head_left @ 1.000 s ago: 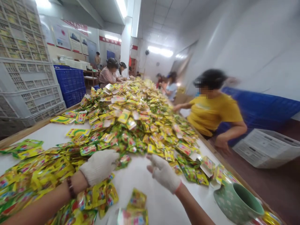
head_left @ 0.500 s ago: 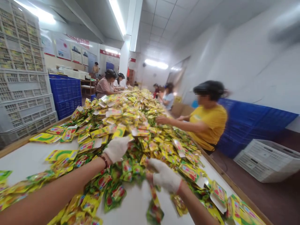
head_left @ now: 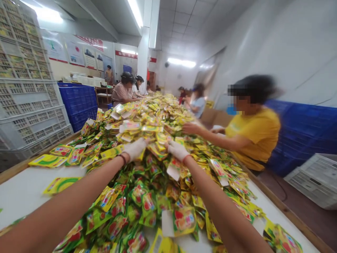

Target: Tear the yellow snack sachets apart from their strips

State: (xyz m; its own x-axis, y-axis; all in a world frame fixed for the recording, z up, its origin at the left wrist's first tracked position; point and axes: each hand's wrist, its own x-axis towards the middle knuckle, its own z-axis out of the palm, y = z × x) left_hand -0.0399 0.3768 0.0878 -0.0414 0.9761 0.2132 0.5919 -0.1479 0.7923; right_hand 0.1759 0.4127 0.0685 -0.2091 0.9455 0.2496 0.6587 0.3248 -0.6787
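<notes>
A long heap of small yellow boxes (head_left: 184, 221) with white flaps and shiny green-and-yellow packets (head_left: 138, 193) covers the middle of a white table (head_left: 15, 182). My left hand (head_left: 134, 149), in a white glove with a dark bracelet at the wrist, reaches into the heap from the left. Opposite it, my right hand (head_left: 178, 149), also white-gloved, touches the heap from the right. Both hands have their fingers stretched toward each other, with several boxes between them. The fingertips are blurred against the boxes.
A co-worker in a yellow shirt (head_left: 252, 137) works at the right side, hands in the heap. Farther off, other people sit along both sides. Filled white crates (head_left: 28, 95) and blue crates (head_left: 79, 102) stand left; a white crate (head_left: 316, 179) stands right. A wooden rim (head_left: 286, 214) edges the table.
Both hands have moved forward to the higher part of the heap and closer together. More packets now lie on the near part of the table. The view has shifted slightly.
</notes>
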